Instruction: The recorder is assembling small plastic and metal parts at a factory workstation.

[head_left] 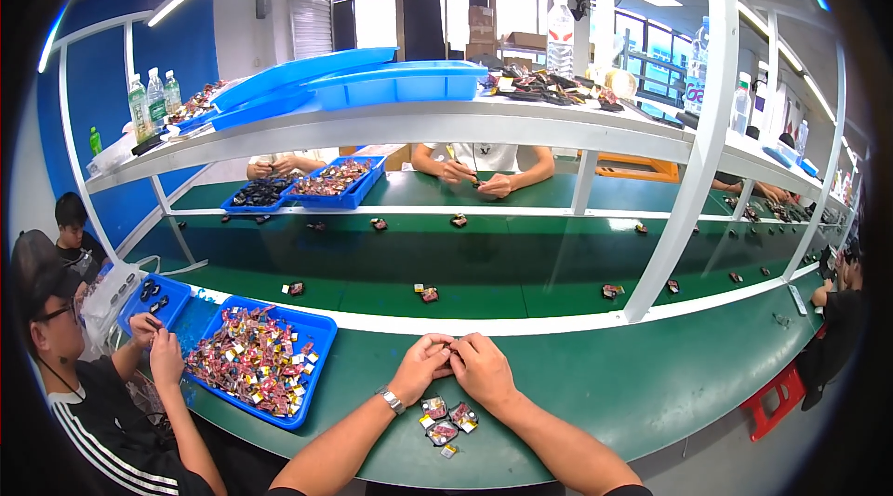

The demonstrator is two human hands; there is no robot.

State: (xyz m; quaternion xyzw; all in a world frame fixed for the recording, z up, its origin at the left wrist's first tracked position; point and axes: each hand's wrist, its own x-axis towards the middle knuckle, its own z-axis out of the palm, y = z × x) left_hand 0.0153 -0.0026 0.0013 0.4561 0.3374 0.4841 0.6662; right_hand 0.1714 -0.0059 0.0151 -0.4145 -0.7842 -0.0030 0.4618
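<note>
My left hand (420, 371) and my right hand (482, 371) meet over the green worktop, fingers bent and pinched together. Between the fingertips is something small and dark, mostly hidden. Just below, between my forearms, lies a small cluster of black-cased electronic parts (463, 417) with reddish insides and white and yellow pieces. One loose small yellow-and-white piece (449, 450) rests at the near side of the cluster. To the left stands a blue tray (321, 347) heaped with red-wired parts bearing yellow and white pieces.
A co-worker's hands (160, 347) work beside the tray at the left. Beyond a white rail (484, 320), spaced parts (427, 293) lie on a green belt. A white post (684, 152) rises at the right, and an overhead shelf (446, 128) holds blue trays and bottles.
</note>
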